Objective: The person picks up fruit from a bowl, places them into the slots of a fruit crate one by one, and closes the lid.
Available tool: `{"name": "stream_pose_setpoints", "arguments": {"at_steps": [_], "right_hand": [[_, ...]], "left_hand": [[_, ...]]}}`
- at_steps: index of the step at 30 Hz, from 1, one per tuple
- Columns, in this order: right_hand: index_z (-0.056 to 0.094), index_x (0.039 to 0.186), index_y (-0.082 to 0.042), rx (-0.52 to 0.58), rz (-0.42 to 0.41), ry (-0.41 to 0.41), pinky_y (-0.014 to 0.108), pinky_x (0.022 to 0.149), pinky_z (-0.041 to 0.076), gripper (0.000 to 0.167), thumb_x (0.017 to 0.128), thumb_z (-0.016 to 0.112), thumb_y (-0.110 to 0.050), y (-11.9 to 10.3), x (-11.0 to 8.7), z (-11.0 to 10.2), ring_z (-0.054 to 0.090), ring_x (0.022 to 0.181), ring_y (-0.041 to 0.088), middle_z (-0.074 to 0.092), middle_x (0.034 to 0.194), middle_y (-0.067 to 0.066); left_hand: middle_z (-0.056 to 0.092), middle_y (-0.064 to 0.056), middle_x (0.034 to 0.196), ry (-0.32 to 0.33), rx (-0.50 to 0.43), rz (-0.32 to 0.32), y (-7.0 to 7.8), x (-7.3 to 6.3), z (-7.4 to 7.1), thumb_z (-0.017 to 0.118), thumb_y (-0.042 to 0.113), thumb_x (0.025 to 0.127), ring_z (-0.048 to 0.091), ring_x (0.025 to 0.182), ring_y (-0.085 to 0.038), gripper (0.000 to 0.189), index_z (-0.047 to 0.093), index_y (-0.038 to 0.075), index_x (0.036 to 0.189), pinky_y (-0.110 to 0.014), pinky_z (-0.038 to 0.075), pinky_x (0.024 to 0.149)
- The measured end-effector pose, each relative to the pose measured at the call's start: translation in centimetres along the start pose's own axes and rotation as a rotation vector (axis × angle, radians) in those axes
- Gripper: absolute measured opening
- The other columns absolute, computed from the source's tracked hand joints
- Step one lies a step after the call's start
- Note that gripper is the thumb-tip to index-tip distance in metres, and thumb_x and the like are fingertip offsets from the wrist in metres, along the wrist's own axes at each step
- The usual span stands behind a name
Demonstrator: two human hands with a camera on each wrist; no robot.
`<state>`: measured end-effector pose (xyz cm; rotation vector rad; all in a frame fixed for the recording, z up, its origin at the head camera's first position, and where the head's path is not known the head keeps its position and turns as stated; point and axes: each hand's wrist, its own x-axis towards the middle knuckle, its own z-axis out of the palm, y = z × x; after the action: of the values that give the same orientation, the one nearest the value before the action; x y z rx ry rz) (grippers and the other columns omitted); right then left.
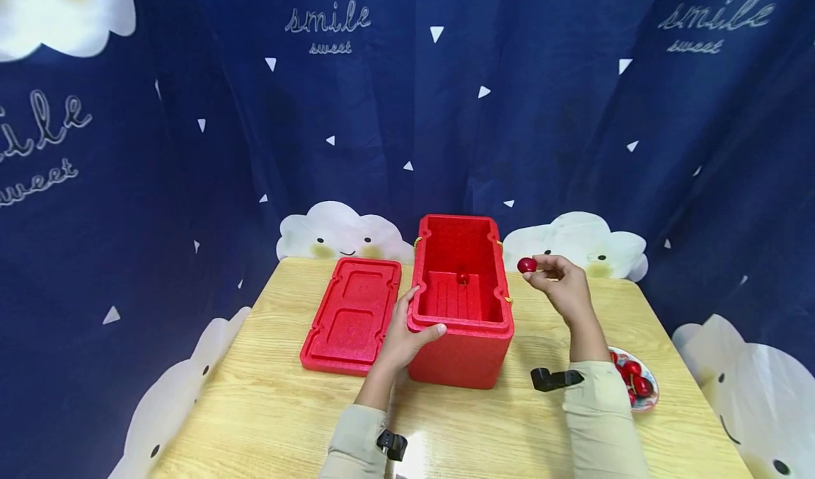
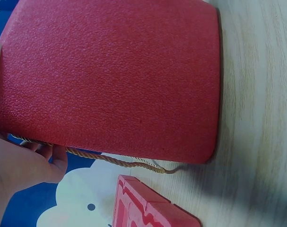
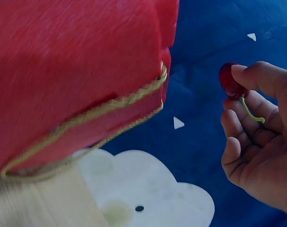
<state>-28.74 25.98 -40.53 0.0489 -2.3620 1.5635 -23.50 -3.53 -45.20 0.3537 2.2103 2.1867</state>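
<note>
A red foam box [image 1: 461, 357] with no lid on it stands on the table, one cherry [image 1: 463, 278] visible inside. My left hand [image 1: 404, 341] grips the box's near left corner, thumb along the front rim and fingers down the left side, by the rope handle [image 2: 105, 158]. Off to the right of the box, at about rim height, my right hand [image 1: 565, 291] pinches another cherry [image 3: 232, 81] between thumb and fingertips. That cherry's green stem [image 3: 249, 111] hangs toward the palm.
The red lid [image 1: 353, 323] lies flat on the wooden table [image 1: 255, 408] left of the box. Partly behind my right forearm, a patterned dish [image 1: 646, 407] holds several cherries [image 1: 632, 368]. A dark blue curtain [image 1: 382, 97] hangs behind the table.
</note>
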Motion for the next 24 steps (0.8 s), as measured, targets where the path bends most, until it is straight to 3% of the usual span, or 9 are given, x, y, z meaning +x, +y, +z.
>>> {"name": "stream_pose_setpoints", "arguments": {"at_steps": [10, 14, 19, 24], "right_hand": [[0.054, 0.12, 0.007, 0.075, 0.021, -0.157, 0.017, 0.07, 0.048, 0.044, 0.081, 0.07, -0.006, -1.1, 1.8, 1.4, 0.056, 0.079, 0.01, 0.057, 0.104, 0.024], [0.055, 0.117, 0.011, 0.102, 0.038, -0.264, 0.02, 0.072, 0.049, 0.041, 0.081, 0.068, -0.001, -1.5, 2.0, 1.7, 0.058, 0.08, 0.012, 0.058, 0.105, 0.027], [0.055, 0.115, 0.012, 0.092, 0.031, -0.416, 0.026, 0.074, 0.05, 0.038, 0.08, 0.065, 0.004, -2.0, 3.0, 1.9, 0.058, 0.083, 0.017, 0.059, 0.105, 0.028], [0.055, 0.114, 0.008, 0.058, 0.039, -0.548, 0.027, 0.069, 0.049, 0.037, 0.079, 0.067, 0.001, -2.8, 4.5, 2.2, 0.058, 0.083, 0.018, 0.061, 0.099, 0.019]], "left_hand": [[0.033, -0.01, 0.138, -0.007, -0.015, -0.025, -0.2, -0.2, -0.1, 0.077, 0.013, 0.074, 0.041, 0.119, -0.025, 0.085, 0.028, 0.013, 0.144, -0.035, 0.046, 0.087], [0.032, -0.013, 0.139, -0.011, -0.021, -0.044, -0.5, -0.3, 0.0, 0.078, 0.014, 0.073, 0.041, 0.119, -0.026, 0.086, 0.029, 0.014, 0.144, -0.036, 0.047, 0.085], [0.032, -0.011, 0.14, -0.001, -0.032, -0.029, -2.4, 0.5, 0.1, 0.08, 0.019, 0.072, 0.042, 0.119, -0.025, 0.086, 0.031, 0.022, 0.143, -0.037, 0.046, 0.087], [0.035, -0.003, 0.137, 0.032, 0.024, -0.009, -3.7, 1.5, -0.1, 0.081, 0.025, 0.07, 0.043, 0.117, -0.02, 0.085, 0.033, 0.031, 0.14, -0.035, 0.047, 0.086]]}}
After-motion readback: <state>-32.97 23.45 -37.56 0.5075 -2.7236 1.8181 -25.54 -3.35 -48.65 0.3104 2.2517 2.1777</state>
